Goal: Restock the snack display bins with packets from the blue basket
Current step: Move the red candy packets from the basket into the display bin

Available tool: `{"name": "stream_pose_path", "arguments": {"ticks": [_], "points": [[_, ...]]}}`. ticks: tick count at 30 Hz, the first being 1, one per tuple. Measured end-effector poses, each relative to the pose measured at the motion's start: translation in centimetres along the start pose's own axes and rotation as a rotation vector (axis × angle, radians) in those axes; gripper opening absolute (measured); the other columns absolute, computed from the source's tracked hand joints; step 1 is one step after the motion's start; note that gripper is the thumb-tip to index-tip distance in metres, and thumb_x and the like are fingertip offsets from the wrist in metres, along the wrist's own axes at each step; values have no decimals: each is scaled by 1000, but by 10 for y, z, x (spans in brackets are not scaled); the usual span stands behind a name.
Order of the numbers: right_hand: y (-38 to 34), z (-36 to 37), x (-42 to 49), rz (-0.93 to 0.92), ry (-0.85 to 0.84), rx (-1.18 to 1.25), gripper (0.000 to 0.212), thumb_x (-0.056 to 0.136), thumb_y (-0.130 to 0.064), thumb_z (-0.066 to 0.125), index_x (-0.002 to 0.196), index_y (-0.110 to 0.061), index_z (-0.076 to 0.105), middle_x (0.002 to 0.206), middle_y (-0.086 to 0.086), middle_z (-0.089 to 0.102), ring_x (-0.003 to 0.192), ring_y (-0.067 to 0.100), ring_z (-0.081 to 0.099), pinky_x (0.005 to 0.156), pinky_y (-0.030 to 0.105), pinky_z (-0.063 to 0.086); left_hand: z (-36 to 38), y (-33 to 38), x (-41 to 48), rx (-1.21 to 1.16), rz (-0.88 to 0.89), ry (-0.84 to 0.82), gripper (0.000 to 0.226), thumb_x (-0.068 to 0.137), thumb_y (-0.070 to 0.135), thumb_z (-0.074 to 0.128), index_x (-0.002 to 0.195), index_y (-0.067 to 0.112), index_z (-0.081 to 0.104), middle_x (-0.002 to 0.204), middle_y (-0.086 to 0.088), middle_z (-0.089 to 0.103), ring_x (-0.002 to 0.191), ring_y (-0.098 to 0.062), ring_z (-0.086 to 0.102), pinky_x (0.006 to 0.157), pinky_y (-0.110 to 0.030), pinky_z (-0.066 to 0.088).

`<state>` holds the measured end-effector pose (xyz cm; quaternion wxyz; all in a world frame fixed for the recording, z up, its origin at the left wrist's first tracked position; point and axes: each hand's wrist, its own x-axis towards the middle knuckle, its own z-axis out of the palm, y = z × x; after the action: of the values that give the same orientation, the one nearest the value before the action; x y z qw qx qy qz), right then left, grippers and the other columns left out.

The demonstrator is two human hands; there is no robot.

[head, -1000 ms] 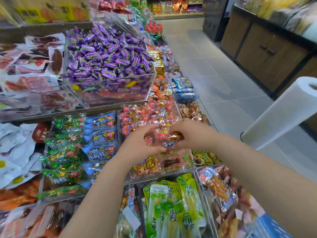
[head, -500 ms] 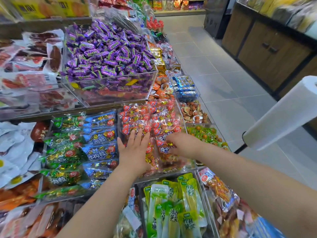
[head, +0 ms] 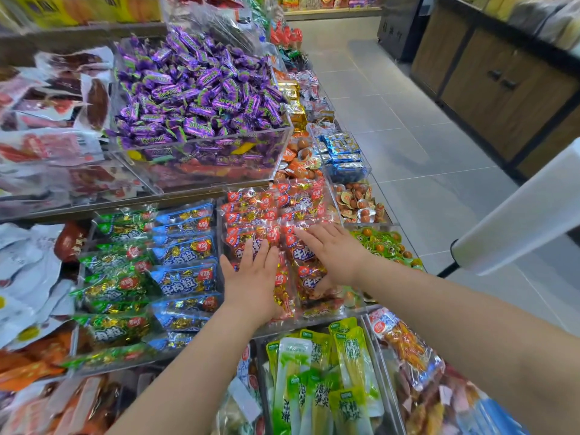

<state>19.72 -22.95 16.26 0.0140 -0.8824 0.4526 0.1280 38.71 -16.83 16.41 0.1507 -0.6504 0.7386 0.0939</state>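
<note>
**Red packets** [head: 266, 208] – stacked in rows in a clear bin [head: 317, 317] at the middle of the counter's lower tier, and filling it to the front wall.

**Left hand** [head: 251, 277] – grip released. The fingers are straight and together, palm flat on the near packets.

**Right hand** [head: 329, 252] – grip released. The fingers are spread and angled left, pressing on the packets just beside the left hand.

**Neighbouring stock** – blue packets [head: 185, 252] and green packets [head: 116, 277] lie in the bin to the left. Purple candies [head: 194, 89] are heaped in a raised clear bin behind. Green-and-yellow pouches [head: 320, 372] stand in the nearer bin.

**Blue basket** [head: 502, 416] – probably the blurred blue edge at the lower right corner, well apart from both hands.

**White roll** [head: 518, 215] – juts in from the right, over the floor.
</note>
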Motion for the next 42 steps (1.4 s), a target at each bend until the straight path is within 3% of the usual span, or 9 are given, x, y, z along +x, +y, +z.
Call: {"name": "stream_pose_path", "arguments": {"ticks": [3, 6, 10, 15, 21, 25, 30, 35, 42], "points": [[-3, 10, -11, -42, 10, -63, 109, 71, -72, 58, 150, -16, 8, 143, 4, 36, 130, 25, 35, 109, 43, 24, 2, -1, -2, -3, 3, 5, 119, 72, 64, 69, 152, 24, -11, 162, 4, -11, 147, -25, -16, 111, -66, 2], [-4, 12, -8, -41, 43, -94, 103, 73, -71, 55, 150, -18, 10, 144, 4, 34, 130, 26, 34, 109, 44, 22, 2, -1, 0, -11, -1, 6, 121, 72, 64, 69, 152, 24, -12, 162, 5, -10, 147, -25, -16, 111, -67, 2], [-2, 2, 7, -42, 0, -75, 108, 70, -71, 59, 150, -24, 5, 152, 7, 15, 139, 30, 15, 115, 48, 9, -1, 0, 5, -15, -1, -12, 130, 64, 70, 70, 149, 28, -19, 154, -1, -34, 141, -26, -33, 107, -72, -3], [6, -8, 20, 54, 50, 205, 105, 73, -85, 23, 150, -21, -8, 157, 8, -17, 143, 26, -21, 112, 44, -16, -9, -11, 16, -8, -18, 17, 153, 47, 83, 68, 122, 31, -55, 123, -11, -66, 115, -27, -59, 98, -67, -24], [1, -4, 25, 130, 46, 154, 91, 85, -75, 19, 151, -13, 7, 158, 6, 12, 146, 22, 8, 119, 44, 3, -9, -19, 23, -39, 18, -55, 147, 48, 84, 67, 144, 30, -31, 156, -9, -31, 142, -27, -31, 110, -61, -14], [11, -19, 35, 103, 156, 211, 84, 87, -71, 22, 149, -14, 21, 150, 8, 33, 138, 27, 28, 117, 47, 14, -9, -20, 19, -60, 15, -68, 145, 50, 83, 67, 142, 34, -34, 154, -7, -34, 140, -26, -34, 107, -66, -14], [30, -39, 77, 190, 170, 234, 75, 94, -57, 31, 151, -16, 7, 159, 5, 6, 146, 23, 4, 117, 42, 4, -19, -19, 27, 5, 38, -71, 150, 47, 84, 66, 137, 30, -42, 134, -10, -54, 122, -29, -53, 100, -66, -24], [22, -14, 63, 215, 183, 246, 68, 95, -54, 29, 150, -15, 16, 151, 8, 32, 141, 25, 24, 117, 41, 13, -14, -21, 28, -15, 40, -73, 149, 48, 84, 66, 136, 33, -42, 151, -9, -39, 138, -29, -37, 105, -63, -20], [31, -27, 74, 193, 92, 276, 70, 95, -55, 31, 151, -18, 10, 156, 6, 20, 145, 25, 13, 118, 40, 8, -15, -20, 32, -56, 10, -28, 144, 53, 76, 71, 141, 34, -34, 154, -6, -34, 140, -27, -35, 107, -63, -17]]}}
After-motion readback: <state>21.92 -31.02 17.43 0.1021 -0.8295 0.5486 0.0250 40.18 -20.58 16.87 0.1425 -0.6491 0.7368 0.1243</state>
